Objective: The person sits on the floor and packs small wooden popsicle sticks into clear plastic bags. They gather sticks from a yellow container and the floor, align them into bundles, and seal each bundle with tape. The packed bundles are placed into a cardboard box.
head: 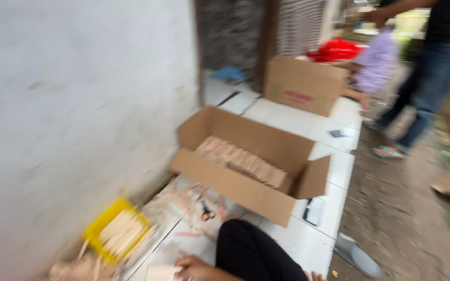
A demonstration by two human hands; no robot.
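— White tiled floor [287, 112] runs along a pale plastered wall [69, 114], and the whole view is smeared by motion. What is the hand on?

— At six o'clock, low in the frame, one hand [196, 266] rests its fingers on a small pale flat block [162, 271], perhaps a bundle of thin sticks or papers. Which hand it is I cannot tell for sure; I take it for the left. The grip looks loosely closed against the block's edge, but blur hides whether it truly holds it. At about five o'clock only fingertips [316, 276] of another hand show; their grip I cannot tell.

— How would that block handle?

— Light, I judge, and stiff as a stack but loose between layers, so it could fan out or slip apart. Pinching it across the short sides, thumb over and fingers under, seems the safest hold.

— And around it?

— A black-clothed knee [251, 250] lies just right of the hand. At eight o'clock sits a yellow plastic basket of pale sticks [116, 229], with scattered pinkish papers [188, 208] between. At centre stands an open brown cardboard box packed with tan bundles [246, 161]; its near flap crowds the working space. A second closed-sided cardboard box [303, 83] stands at one o'clock, and another person in jeans [423, 78] walks at two o'clock, well apart.
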